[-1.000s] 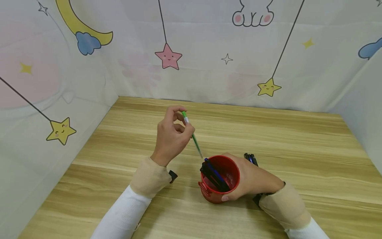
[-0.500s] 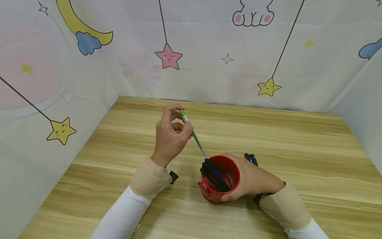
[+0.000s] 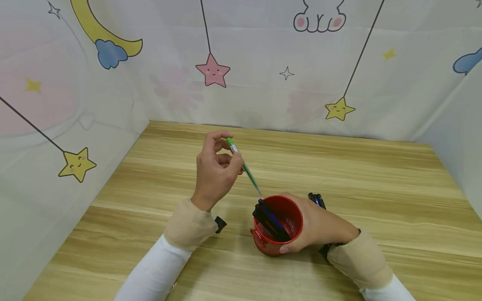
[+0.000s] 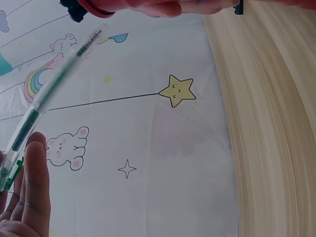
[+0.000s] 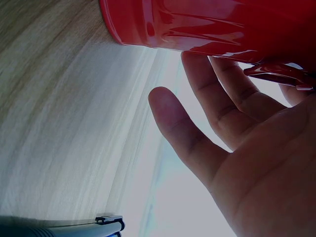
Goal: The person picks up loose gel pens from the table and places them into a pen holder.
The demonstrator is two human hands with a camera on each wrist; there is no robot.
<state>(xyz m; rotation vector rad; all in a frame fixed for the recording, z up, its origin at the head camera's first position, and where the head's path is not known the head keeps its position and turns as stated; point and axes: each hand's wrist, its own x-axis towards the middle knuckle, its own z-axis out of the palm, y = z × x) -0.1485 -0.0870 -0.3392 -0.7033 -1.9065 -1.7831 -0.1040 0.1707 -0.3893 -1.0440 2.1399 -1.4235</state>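
In the head view, my left hand (image 3: 214, 171) pinches a clear green gel pen (image 3: 251, 177) near its top. The pen slants with its tip down, just behind the rim of a red cup (image 3: 269, 249). The left wrist view shows the pen's clear barrel and uncovered tip (image 4: 98, 32). My right hand (image 3: 316, 221) grips the cup's right side, thumb in front. Several dark pens (image 3: 270, 221), one of them blue, lean inside the cup against its left rim. In the right wrist view, fingers (image 5: 210, 96) reach along the cup's red wall (image 5: 207, 27).
More black and blue pens (image 3: 317, 200) lie on the wooden table (image 3: 376, 179) beyond the right hand, partly hidden by it. A printed cloth (image 3: 256, 104) with stars rises along the back and sides of the table.
My left hand has shifted slightly left and away, and the green pen has tilted so its tip sits a little farther right. The right hand and the cup stay in place.
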